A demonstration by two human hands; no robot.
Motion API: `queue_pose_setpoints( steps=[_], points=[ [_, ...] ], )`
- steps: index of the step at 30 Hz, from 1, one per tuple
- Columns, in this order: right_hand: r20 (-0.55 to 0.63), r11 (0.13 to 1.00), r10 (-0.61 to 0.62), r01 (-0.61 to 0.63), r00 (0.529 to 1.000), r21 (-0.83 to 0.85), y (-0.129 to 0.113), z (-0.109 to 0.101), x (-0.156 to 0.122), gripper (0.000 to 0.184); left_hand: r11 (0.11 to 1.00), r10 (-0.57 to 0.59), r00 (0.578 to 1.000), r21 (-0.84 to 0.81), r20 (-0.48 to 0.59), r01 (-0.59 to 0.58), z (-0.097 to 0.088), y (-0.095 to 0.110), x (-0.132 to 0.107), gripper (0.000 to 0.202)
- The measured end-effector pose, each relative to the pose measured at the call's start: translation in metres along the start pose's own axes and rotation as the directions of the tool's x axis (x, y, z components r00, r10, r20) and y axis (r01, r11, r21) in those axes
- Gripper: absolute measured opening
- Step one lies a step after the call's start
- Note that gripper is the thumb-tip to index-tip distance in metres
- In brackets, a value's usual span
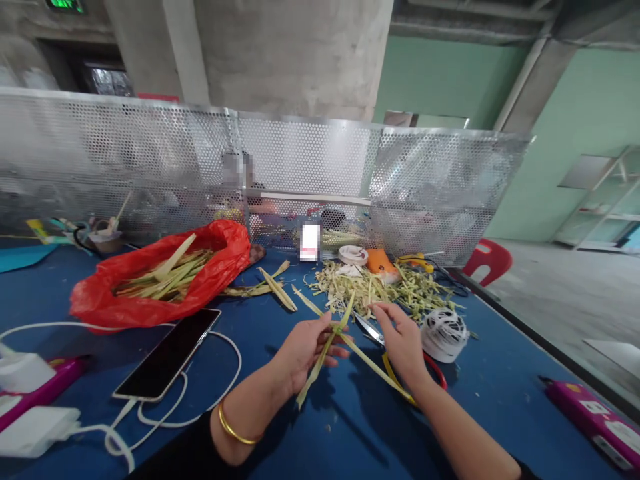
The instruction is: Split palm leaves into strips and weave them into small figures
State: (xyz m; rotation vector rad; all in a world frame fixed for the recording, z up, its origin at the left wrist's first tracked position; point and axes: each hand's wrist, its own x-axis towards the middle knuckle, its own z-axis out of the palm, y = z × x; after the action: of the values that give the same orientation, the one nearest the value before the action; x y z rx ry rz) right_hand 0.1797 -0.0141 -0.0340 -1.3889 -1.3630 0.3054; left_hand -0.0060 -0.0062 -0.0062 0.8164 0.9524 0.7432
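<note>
Several pale green leaf strips (pixel 340 329) cross each other in a small knot, with long ends sticking out. My left hand (pixel 313 347) is closed on them at the crossing, thumb on top. To its right, my right hand (pixel 403 337) has thumb and fingertips pinched together; what lies in the pinch, if anything, is too small to make out. Scissors (pixel 370 328) lie beneath my right hand, blades toward the upper left, their handles partly covered. Behind both hands spreads a heap of cut leaf pieces (pixel 350 283). A coil of white strip (pixel 445 335) sits beside my right hand.
On the blue table (pixel 280 447), a red plastic bag (pixel 235 247) holds leaf strips. A phone (pixel 167 357) with white cables lies at left. A tape roll (pixel 353 255) and orange packet (pixel 382 261) stand behind the heap. A perforated metal screen (pixel 310 153) borders the far edge.
</note>
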Motion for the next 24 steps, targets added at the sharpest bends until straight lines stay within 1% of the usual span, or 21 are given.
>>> queue_pose_setpoints(
  steps=[2, 5, 8, 10, 12, 14, 15, 17, 19, 20, 22, 24],
  points=[
    [0.088, 0.998, 0.036, -0.04, 0.995, 0.043, 0.0, 0.005, -0.004, 0.033, 1.0, -0.007, 1.0, -0.011, -0.002, 0.007, -0.001, 0.002, 0.0, 0.035],
    [0.208, 0.988, 0.079, -0.104, 0.975, 0.114, -0.005, 0.008, -0.009, 0.039, 1.0, 0.014, 1.0, -0.015, -0.01, -0.014, -0.001, 0.002, 0.0, 0.025],
    [0.295, 0.953, 0.116, -0.189, 0.948, 0.235, -0.012, 0.007, -0.011, 0.049, 0.999, 0.031, 0.996, -0.03, -0.089, -0.034, -0.002, 0.002, 0.0, 0.02],
    [0.389, 0.921, 0.127, -0.254, 0.913, 0.295, -0.016, 0.007, -0.012, 0.052, 0.998, 0.053, 0.989, -0.036, -0.139, -0.058, -0.004, 0.001, 0.001, 0.02],
    [0.505, 0.917, 0.127, -0.295, 0.854, 0.269, -0.018, 0.008, -0.016, 0.047, 0.996, 0.076, 0.983, -0.023, -0.165, -0.081, -0.006, -0.001, 0.003, 0.021],
    [0.576, 0.945, 0.11, -0.265, 0.81, 0.192, -0.018, 0.011, -0.02, 0.04, 0.997, 0.076, 0.98, -0.012, -0.182, -0.079, -0.008, -0.004, 0.005, 0.023],
    [0.584, 0.959, 0.105, -0.237, 0.805, 0.155, -0.018, 0.013, -0.023, 0.038, 0.997, 0.07, 0.981, -0.016, -0.183, -0.074, -0.009, -0.006, 0.006, 0.025],
    [0.552, 0.977, 0.095, -0.183, 0.829, 0.106, -0.019, 0.017, -0.029, 0.037, 0.997, 0.066, 0.983, -0.022, -0.173, -0.071, -0.011, -0.009, 0.009, 0.028],
    [0.51, 0.989, 0.062, -0.123, 0.858, 0.087, -0.021, 0.02, -0.035, 0.037, 0.995, 0.104, 0.981, 0.011, -0.165, -0.103, -0.012, -0.013, 0.01, 0.027],
    [0.504, 0.993, 0.024, -0.08, 0.864, 0.091, -0.022, 0.021, -0.038, 0.036, 0.991, 0.134, 0.977, 0.041, -0.165, -0.129, -0.013, -0.014, 0.011, 0.026],
    [0.511, 0.994, -0.076, 0.023, 0.856, 0.109, -0.026, 0.022, -0.042, 0.035, 0.981, 0.186, 0.967, 0.091, -0.173, -0.172, -0.013, -0.017, 0.011, 0.024],
    [0.514, 0.99, -0.127, 0.076, 0.848, 0.119, -0.028, 0.021, -0.043, 0.035, 0.978, 0.202, 0.959, 0.087, -0.198, -0.188, -0.012, -0.017, 0.009, 0.022]
  ],
)
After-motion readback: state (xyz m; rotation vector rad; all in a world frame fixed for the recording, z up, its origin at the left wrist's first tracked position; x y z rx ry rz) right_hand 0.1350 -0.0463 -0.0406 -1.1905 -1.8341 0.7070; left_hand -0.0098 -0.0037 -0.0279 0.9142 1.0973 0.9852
